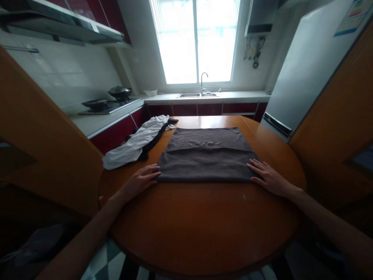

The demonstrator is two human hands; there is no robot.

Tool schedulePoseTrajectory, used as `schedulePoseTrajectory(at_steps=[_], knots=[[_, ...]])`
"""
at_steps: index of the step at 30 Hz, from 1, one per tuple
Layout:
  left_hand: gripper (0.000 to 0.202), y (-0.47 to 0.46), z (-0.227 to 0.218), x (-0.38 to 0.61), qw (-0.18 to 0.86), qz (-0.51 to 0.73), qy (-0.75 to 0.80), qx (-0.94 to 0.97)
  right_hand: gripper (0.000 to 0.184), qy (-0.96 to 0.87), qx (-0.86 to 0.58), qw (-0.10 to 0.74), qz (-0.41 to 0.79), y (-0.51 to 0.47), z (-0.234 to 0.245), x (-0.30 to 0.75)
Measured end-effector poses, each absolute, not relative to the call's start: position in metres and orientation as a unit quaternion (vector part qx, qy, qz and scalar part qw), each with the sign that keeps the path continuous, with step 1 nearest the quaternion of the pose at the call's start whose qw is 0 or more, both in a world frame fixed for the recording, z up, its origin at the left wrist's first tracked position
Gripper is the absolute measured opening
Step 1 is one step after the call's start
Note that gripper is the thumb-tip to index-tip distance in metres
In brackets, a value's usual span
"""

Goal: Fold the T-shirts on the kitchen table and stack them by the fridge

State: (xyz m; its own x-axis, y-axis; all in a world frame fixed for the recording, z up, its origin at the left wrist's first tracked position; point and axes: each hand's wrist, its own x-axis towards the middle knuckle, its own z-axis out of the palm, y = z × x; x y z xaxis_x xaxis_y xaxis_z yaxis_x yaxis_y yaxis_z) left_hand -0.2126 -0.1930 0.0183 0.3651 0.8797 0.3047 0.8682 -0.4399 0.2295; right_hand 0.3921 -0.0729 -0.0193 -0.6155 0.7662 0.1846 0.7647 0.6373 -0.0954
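Grey garment (206, 155), folded flat into a rectangle, on the far half of the round wooden counter (204, 225). Left hand (142, 179) released, palm down, fingertips touching the near left corner; right hand (269, 177) released too, fingers spread flat over the near right corner, grasping nothing. Just beside the left edge, a crumpled white-and-black garment (135, 146). Well beyond, sink (198, 94) under a bright window (196, 39), stove (107, 105) at left, fridge (305, 70) at right.

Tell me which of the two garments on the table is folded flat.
The dark grey garment in the middle: it lies flat, with the left hand and right hand at its near corners. The white garment lies crumpled at the left.
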Motion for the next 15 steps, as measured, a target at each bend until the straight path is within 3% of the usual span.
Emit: schedulePoseTrajectory(at_steps=[3, 9, 15], knots=[[0.041, -0.202, 0.019, -0.212, -0.026, 0.187, 0.521, 0.832, 0.065, -0.907, -0.405, 0.113, -0.003, -0.074, -0.015, 0.406], [0.041, -0.208, 0.019, -0.212, -0.066, 0.176, 0.515, 0.836, 0.042, -0.933, -0.305, 0.183, -0.050, -0.074, -0.012, 0.424], [0.037, -0.203, 0.020, -0.212, -0.085, 0.194, 0.495, 0.843, 0.052, -0.938, -0.287, 0.181, -0.072, -0.074, -0.011, 0.437]])
